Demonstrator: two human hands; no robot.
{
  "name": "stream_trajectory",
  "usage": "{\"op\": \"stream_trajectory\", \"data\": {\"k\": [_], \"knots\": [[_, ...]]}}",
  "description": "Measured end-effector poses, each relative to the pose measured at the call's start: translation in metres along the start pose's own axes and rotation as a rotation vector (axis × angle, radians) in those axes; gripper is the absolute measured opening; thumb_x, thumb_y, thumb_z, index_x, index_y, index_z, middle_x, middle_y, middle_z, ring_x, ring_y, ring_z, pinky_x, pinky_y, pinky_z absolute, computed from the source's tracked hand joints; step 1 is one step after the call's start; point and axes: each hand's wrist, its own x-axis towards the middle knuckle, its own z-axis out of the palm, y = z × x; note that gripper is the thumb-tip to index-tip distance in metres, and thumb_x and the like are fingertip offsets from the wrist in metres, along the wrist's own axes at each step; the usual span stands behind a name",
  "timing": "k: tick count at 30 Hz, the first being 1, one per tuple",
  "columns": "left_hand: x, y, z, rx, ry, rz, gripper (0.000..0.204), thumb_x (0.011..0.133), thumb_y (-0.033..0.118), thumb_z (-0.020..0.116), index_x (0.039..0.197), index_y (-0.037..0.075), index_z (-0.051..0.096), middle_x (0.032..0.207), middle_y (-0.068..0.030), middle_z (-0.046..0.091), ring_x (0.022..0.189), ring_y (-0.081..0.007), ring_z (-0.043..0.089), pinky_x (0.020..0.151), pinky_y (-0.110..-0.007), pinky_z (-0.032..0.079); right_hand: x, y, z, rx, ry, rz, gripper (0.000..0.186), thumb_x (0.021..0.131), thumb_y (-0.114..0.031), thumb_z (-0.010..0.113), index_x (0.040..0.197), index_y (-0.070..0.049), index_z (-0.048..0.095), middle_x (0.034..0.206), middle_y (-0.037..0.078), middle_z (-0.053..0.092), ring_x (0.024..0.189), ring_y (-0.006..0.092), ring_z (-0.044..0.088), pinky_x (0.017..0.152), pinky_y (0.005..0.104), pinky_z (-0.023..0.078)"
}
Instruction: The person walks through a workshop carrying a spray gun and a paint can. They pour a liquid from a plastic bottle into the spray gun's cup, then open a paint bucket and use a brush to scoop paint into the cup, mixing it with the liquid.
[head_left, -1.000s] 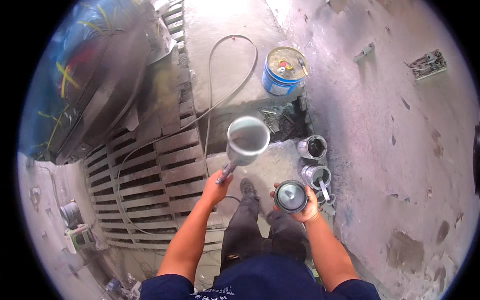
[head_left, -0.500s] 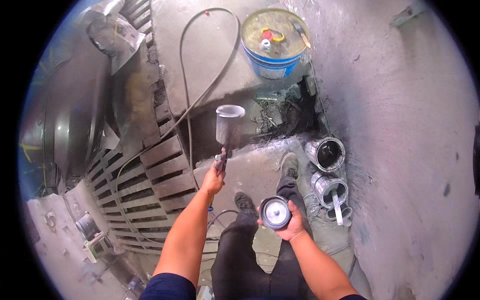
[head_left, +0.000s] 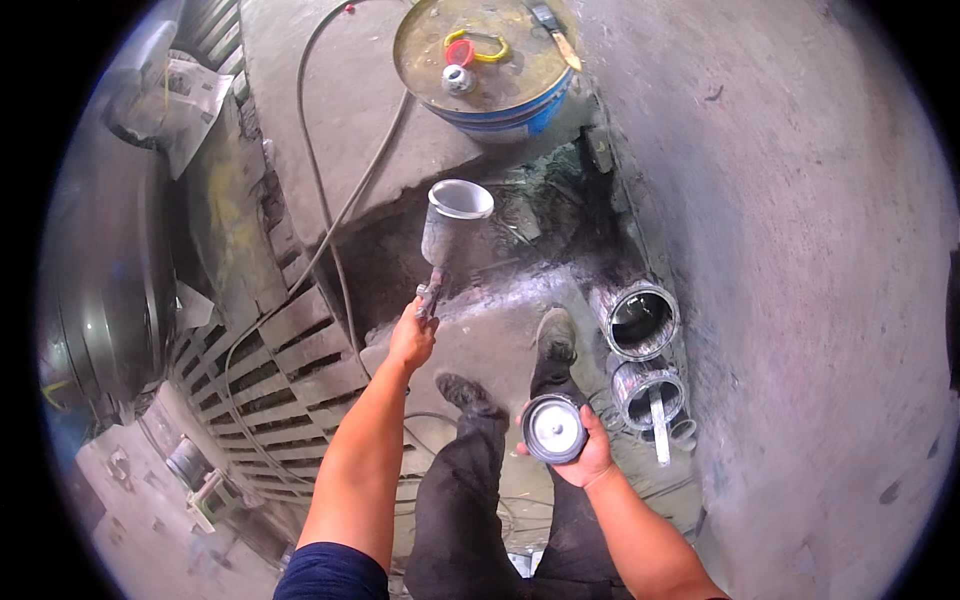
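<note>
My left hand (head_left: 412,338) is closed round the handle of a spray gun (head_left: 428,298), held out ahead over the dark pit. On top of the gun sits a pale grey paint cup (head_left: 440,235), its mouth uncovered and tilted a little toward me. In my right hand (head_left: 592,455) lies a round dark-rimmed cup lid (head_left: 554,428), its pale inner face turned up. Fingers and thumb wrap its edge in front of my right leg. Lid and cup are well apart.
A blue drum (head_left: 480,75) stands ahead, bearing a brush (head_left: 553,35) and a yellow-handled item. By the right wall (head_left: 810,280) are two paint-smeared cans (head_left: 640,320), one with a stir stick (head_left: 660,425). A hose (head_left: 300,100) crosses the slatted floor grating (head_left: 280,390); a pit (head_left: 390,265) opens ahead.
The view has shifted, bringing the drum nearer and leftward in the picture. My left hand with the spray gun has moved slightly left and up; the right hand still holds the lid.
</note>
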Motion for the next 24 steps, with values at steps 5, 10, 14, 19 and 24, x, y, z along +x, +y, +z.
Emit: {"op": "stream_trajectory", "data": {"k": [5, 10, 14, 19, 24], "knots": [[-0.006, -0.020, -0.012, 0.132, 0.097, 0.163, 0.048, 0.088, 0.015, 0.064, 0.132, 0.008, 0.048, 0.116, -0.0201, 0.061, 0.110, -0.0389, 0.059, 0.093, -0.043, 0.045, 0.017, 0.004, 0.019, -0.046, -0.012, 0.007, 0.081, 0.082, -0.062, 0.062, 0.133, 0.000, 0.049, 0.129, 0.015, 0.057, 0.123, 0.0328, 0.053, 0.094, 0.0554, 0.050], [-0.011, -0.045, -0.023, -0.084, 0.099, 0.217, 0.041, 0.087, 0.008, 0.064, 0.126, 0.008, 0.050, 0.101, -0.0138, 0.059, 0.087, -0.0263, 0.061, 0.076, -0.037, 0.050, 0.033, 0.023, 0.037, -0.037, 0.031, -0.012, 0.073, 0.085, -0.057, 0.062, 0.127, 0.001, 0.053, 0.124, 0.021, 0.060, 0.113, 0.0332, 0.059, 0.095, 0.0550, 0.050], [-0.036, -0.039, -0.031, 0.050, 0.350, 0.404, 0.026, 0.089, 0.007, 0.063, 0.113, 0.007, 0.052, 0.084, -0.0072, 0.056, 0.070, -0.0171, 0.056, 0.064, -0.033, 0.048, 0.054, 0.030, 0.047, -0.114, 0.015, -0.004, 0.078, 0.083, -0.057, 0.064, 0.135, -0.002, 0.048, 0.135, 0.016, 0.052, 0.127, 0.0349, 0.049, 0.100, 0.0583, 0.045], [-0.085, -0.012, -0.068, -0.351, 0.032, 0.110, 0.014, 0.090, 0.015, 0.065, 0.090, 0.006, 0.054, 0.074, -0.0007, 0.056, 0.068, -0.0138, 0.051, 0.062, -0.030, 0.044, 0.089, 0.039, 0.067, -0.153, 0.005, 0.006, 0.077, 0.082, -0.059, 0.062, 0.134, -0.003, 0.050, 0.137, 0.016, 0.052, 0.128, 0.0362, 0.048, 0.106, 0.0644, 0.036], [-0.131, 0.025, -0.101, -0.639, -0.154, 0.104, 0.011, 0.091, 0.014, 0.065, 0.089, 0.005, 0.058, 0.078, 0.0021, 0.056, 0.072, -0.0081, 0.051, 0.064, -0.027, 0.044, 0.114, 0.045, 0.121, -0.044, -0.084, 0.000, 0.069, 0.090, -0.053, 0.048, 0.135, -0.001, 0.048, 0.136, 0.018, 0.053, 0.126, 0.0369, 0.051, 0.108, 0.0611, 0.034]]}}
